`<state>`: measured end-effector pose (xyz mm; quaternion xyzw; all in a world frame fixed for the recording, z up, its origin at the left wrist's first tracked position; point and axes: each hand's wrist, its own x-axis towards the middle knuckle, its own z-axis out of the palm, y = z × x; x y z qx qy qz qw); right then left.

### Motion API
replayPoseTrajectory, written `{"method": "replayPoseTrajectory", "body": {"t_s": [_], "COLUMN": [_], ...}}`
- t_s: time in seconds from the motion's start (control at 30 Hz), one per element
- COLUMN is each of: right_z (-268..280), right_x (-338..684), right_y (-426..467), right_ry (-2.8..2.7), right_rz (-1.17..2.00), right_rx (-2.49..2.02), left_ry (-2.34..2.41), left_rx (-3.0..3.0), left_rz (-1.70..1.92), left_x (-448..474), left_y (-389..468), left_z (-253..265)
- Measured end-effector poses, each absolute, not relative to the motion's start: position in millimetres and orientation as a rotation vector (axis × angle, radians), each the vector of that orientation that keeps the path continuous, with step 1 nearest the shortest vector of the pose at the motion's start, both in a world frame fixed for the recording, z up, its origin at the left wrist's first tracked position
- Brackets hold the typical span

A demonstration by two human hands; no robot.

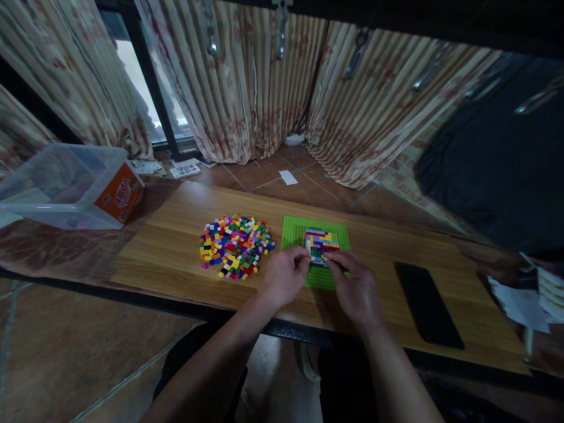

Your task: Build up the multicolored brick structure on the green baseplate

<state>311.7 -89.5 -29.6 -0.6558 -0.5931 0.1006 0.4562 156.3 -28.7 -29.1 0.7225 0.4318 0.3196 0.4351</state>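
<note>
- Striped, red-patterned beige cloth curtains (273, 88), hanging behind a long wood-grain tabletop (176, 235).
- One clear plastic bin with an orange label (121, 191), at far left; a small pinkish spot at its base, too blurred to identify.
- One loose heap of small multicoloured plastic bricks (235, 247), left of the hands.
- One square-studded lime-green plastic baseplate (293, 229), bearing a blocky multicoloured brick structure (321, 242); rows run left to right, straight edge to the left; long axis cannot be told.
- Left hand (285, 275): fingers nearly closed at the structure's near left corner.
- Right hand (358, 285): fingers nearly closed at its near right side; whether either hand grips a brick cannot be told.
- One flat black rectangular slab (429, 305), right of the baseplate.
</note>
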Motion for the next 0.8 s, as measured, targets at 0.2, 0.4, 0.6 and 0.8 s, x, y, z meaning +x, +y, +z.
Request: {"method": "replayPoseTrajectory", "body": {"t_s": [0.2, 0.4, 0.6, 0.8], "right_z": [-29.2, -30.7, -31.4, -29.3], "right_x": [312.1, 315.9, 317.5, 316.0], "right_y": [-87.0, -85.6, -83.3, -82.8], "right_ry": [-1.537, -1.652, -1.722, -1.744], "right_rz": [0.222, 0.143, 0.079, 0.042], "right_rx": [-1.644, -1.651, -1.672, -1.671], "left_ry": [1.136, 1.148, 1.158, 1.164], "left_rx": [1.856, 1.889, 1.921, 1.942], "left_rz": [0.702, 0.684, 0.676, 0.667], "left_x": [155.1, 154.3, 154.1, 153.9], "left_y": [-29.5, -29.6, -30.6, -30.5], "left_z": [-22.3, -18.5, -18.5, -18.5]}}
